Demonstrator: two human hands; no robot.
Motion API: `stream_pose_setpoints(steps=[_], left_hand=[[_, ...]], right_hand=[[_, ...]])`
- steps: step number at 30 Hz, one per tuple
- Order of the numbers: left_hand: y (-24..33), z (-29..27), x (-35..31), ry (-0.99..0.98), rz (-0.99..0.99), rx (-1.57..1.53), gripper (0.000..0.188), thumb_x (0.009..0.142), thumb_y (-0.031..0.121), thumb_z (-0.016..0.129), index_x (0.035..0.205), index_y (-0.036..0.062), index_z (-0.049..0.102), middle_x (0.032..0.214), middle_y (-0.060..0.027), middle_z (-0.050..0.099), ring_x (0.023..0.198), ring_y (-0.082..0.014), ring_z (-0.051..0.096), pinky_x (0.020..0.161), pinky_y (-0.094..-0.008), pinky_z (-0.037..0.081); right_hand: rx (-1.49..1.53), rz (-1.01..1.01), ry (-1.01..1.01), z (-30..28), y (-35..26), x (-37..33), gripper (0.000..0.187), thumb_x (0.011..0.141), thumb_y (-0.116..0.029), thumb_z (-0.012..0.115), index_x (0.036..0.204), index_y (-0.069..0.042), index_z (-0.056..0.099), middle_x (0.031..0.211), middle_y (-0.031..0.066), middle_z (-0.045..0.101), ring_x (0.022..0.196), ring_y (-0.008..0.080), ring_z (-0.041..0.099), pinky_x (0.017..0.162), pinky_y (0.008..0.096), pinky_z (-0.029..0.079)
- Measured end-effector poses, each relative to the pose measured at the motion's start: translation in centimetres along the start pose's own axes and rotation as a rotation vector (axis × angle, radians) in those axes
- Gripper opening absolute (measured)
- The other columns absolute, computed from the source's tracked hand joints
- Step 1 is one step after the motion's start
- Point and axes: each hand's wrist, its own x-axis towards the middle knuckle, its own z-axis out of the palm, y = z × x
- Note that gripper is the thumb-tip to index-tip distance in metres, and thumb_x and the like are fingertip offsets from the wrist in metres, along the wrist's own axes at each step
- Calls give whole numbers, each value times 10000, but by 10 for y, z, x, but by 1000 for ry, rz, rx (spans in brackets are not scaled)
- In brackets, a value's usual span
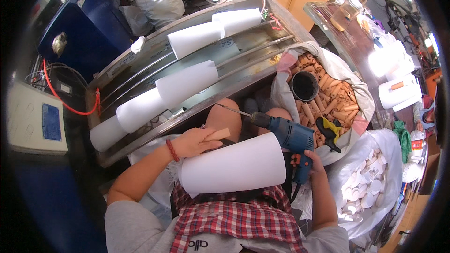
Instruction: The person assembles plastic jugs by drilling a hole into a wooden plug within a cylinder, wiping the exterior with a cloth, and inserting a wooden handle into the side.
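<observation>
My right hand [315, 163] is wrapped round the handle of a blue power drill [293, 136]. Its long thin bit [233, 109] points up and left. My left hand [197, 142] pinches a short tan tube [218, 134], much like those in the sack to the right. A dark piece shows just beyond those fingers; I cannot make out what it is. Across my lap lies a large white tapered tube [234, 165], its wide end to the right. The left hand is just above its narrow end, and the drill body stands beside its wide end.
Ahead, a metal-edged trough [206, 105] holds rows of white tapered tubes [140, 110] along rails. To the right are a sack [363, 94] of tan tubes with a black cup [304, 85] and yellow-black clamp [329, 133], and a bag [337, 178] of white discs. A blue machine [84, 28] stands far left.
</observation>
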Motion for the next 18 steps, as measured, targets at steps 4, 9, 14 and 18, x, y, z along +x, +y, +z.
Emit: stream_pose_setpoints(steps=[4,9,14,18], left_hand=[[-11,-21,-19,73,-29,-86,338,894,370,570,988,48,611,740,-143,602,657,-209,586,620,-336,452],[-23,-78,-10,-33,-246,-41,345,903,361,576,1019,44,651,705,-89,614,630,-124,523,605,-286,443],[-28,-82,8,-88,-148,-7,343,899,349,587,1054,49,648,685,-63,593,600,-110,507,565,-268,423],[-27,-80,23,-138,-225,-17,339,895,336,594,1071,51,647,733,-86,628,634,-119,524,599,-273,442]], right_hand=[[-15,40,-10,-4,-4,0,608,734,-228,697,1201,35,410,917,232,618,757,338,663,647,427,578],[-31,21,-52,-5,-10,1,619,723,-206,703,1216,24,406,933,231,615,758,344,659,630,443,578],[-30,52,-64,-13,-9,4,641,708,-193,712,1224,21,398,943,227,612,752,342,656,636,456,579],[-48,57,-63,-6,-16,2,671,687,-194,725,1228,17,390,960,220,606,775,339,654,646,458,580]])
